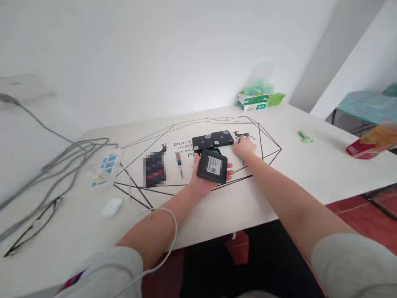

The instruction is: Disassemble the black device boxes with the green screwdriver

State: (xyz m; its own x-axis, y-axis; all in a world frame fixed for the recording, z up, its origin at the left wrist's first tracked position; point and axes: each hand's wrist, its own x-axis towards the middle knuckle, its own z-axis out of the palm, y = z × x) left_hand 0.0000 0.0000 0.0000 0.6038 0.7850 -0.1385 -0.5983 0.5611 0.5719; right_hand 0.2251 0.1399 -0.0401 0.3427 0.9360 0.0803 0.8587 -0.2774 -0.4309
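My left hand [203,185] is palm up under a black square device [212,166], its thumb along the left edge and fingertips showing at the right. A white printed label faces up on that device. Just behind lie two flat black boxes, one at the left [202,142] and one at the right [222,138]. Part of a green circuit board [216,151] shows between them and the held device. My right hand [245,147] rests on the table by the printed deer, fingers curled down. Whatever its fingertips pinch is too small to make out.
A screwdriver [179,164] and a pixelated dark item [154,169] lie left of my hands. Farther left are a white mouse [112,207], cables [71,151] and glasses [34,225]. Green-white boxes [252,102] stand by the wall; a red-yellow packet [370,141] is at right.
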